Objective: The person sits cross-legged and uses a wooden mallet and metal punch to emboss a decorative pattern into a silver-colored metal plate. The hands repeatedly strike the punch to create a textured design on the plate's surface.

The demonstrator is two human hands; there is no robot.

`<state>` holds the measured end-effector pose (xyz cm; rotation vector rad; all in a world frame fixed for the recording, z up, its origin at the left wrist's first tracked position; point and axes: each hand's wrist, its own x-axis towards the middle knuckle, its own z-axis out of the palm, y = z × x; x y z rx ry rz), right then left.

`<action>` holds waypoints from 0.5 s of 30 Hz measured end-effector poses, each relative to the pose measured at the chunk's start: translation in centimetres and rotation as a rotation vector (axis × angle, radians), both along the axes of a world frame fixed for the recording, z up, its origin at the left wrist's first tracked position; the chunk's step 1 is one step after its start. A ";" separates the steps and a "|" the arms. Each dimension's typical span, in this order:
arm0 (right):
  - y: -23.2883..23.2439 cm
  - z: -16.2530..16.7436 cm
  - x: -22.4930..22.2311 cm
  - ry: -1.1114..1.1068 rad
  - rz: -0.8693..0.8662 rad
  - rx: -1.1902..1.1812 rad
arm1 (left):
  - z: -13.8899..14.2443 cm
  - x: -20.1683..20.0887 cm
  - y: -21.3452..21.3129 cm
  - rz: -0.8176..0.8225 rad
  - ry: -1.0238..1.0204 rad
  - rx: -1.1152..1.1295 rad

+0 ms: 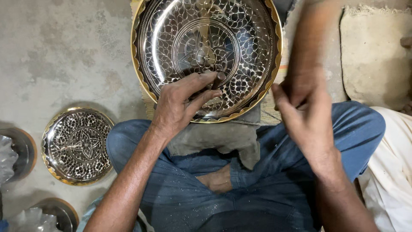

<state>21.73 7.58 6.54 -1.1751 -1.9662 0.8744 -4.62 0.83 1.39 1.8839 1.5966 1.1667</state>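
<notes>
A large round engraved metal plate with a gold scalloped rim rests against my crossed legs, on a grey cloth. My left hand lies on the plate's lower part, fingers pinched around a small dark tool whose tip touches the engraved surface. My right hand is raised beside the plate's right rim, blurred by motion. It seems to grip a long brown handle that runs up out of view, though the blur hides the grip.
A smaller engraved plate lies on the concrete floor at my left. Two plates under plastic wrap sit at the left edge. A woven mat lies under the big plate. White cloth is at right.
</notes>
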 end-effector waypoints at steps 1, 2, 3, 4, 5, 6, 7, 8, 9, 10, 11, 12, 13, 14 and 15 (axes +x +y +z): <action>0.1 0.3 0.0 -0.230 0.067 0.102 | 0.0 0.0 0.0 0.001 0.032 0.010; 0.3 0.7 0.3 -0.459 0.132 0.205 | -0.1 -0.1 0.1 0.005 0.067 0.023; 0.2 0.9 0.3 -0.690 0.202 0.299 | -0.1 -0.1 0.1 0.001 0.059 0.034; 0.0 0.9 0.2 -0.466 0.149 0.242 | -0.1 0.0 0.1 -0.005 0.047 0.042; -0.1 0.9 0.3 -0.243 0.100 0.184 | -0.2 0.0 0.2 -0.006 0.035 0.051; -0.2 0.8 0.3 -0.024 0.054 0.120 | -0.2 0.0 0.1 -0.001 0.017 0.022; -0.4 0.5 0.2 -0.036 -0.026 0.013 | -0.2 0.1 0.1 0.002 0.000 -0.007; -0.4 0.3 0.2 -0.044 -0.113 -0.088 | -0.1 0.0 0.2 -0.002 -0.012 -0.030; -0.4 0.0 0.2 -0.048 -0.207 -0.184 | -0.1 0.1 0.2 0.001 0.009 -0.026; -0.3 0.0 0.5 -0.241 -0.090 -0.002 | -0.1 0.1 0.3 0.005 0.031 -0.021; -0.2 -0.1 0.7 -0.433 0.037 0.178 | 0.0 0.1 0.3 0.018 0.053 -0.019; -0.1 -0.1 1.0 -0.625 0.166 0.350 | 0.0 0.0 0.2 0.013 0.045 -0.005; -0.2 -0.1 1.1 -0.435 0.082 0.325 | 0.1 0.0 0.2 0.004 0.034 0.007; -0.3 -0.3 1.0 -0.247 0.006 0.300 | 0.1 0.0 0.2 0.002 0.019 0.020; -0.5 -0.5 0.9 -0.081 -0.061 0.210 | 0.2 0.0 0.2 0.010 0.012 -0.010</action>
